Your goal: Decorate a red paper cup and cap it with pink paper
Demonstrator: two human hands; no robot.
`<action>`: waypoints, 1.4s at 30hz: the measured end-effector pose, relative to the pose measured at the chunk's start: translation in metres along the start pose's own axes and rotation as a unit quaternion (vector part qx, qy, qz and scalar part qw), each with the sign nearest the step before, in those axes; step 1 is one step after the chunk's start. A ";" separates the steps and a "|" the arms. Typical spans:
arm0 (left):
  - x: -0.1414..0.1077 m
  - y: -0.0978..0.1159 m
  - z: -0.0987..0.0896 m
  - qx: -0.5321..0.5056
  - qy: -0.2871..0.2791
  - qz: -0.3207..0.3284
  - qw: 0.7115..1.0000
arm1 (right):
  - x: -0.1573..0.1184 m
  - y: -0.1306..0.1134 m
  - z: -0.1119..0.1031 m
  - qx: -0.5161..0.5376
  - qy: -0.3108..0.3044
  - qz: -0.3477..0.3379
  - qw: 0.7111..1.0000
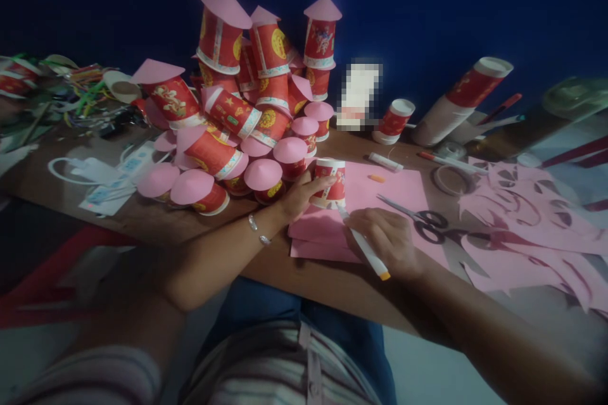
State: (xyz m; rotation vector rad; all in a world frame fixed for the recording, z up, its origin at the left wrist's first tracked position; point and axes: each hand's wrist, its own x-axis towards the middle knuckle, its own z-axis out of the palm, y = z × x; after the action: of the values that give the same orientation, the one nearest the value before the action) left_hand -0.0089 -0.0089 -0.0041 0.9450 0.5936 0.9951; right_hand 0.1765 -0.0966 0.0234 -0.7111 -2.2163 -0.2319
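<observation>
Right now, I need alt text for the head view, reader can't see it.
A person's left hand holds a red paper cup over pink sheets while the right hand brings a white marker to its lower rim. Many red cups with pink cone tops pile up to the left; scissors and pink scraps lie right.

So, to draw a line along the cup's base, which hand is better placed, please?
Probably the right hand: it holds the white marker, pointed toward the base of the red cup on the pink paper. The left hand is busy gripping the cup's side.
</observation>
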 end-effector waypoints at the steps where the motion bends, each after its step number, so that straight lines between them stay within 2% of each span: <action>1: 0.000 0.000 0.000 0.001 -0.001 0.002 1.000 | 0.000 0.000 0.000 -0.003 0.000 0.002 1.000; 6: 0.000 0.000 -0.001 0.016 -0.012 -0.008 1.000 | 0.001 -0.001 0.000 -0.003 -0.007 0.006 1.000; 11: 0.000 0.000 0.000 0.002 0.009 -0.003 1.000 | -0.001 -0.001 0.001 0.008 -0.007 -0.006 1.000; 25: 0.001 -0.003 -0.004 -0.015 0.002 -0.001 1.000 | -0.001 -0.002 0.003 0.004 0.002 -0.004 1.000; 42: 0.001 0.001 0.001 -0.016 0.016 -0.003 1.000 | -0.004 -0.001 0.004 0.011 0.000 -0.005 1.000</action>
State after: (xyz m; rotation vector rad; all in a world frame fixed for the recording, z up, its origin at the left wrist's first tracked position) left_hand -0.0082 -0.0083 -0.0031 0.9005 0.6061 1.0125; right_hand 0.1754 -0.0978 0.0183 -0.6876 -2.2194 -0.2118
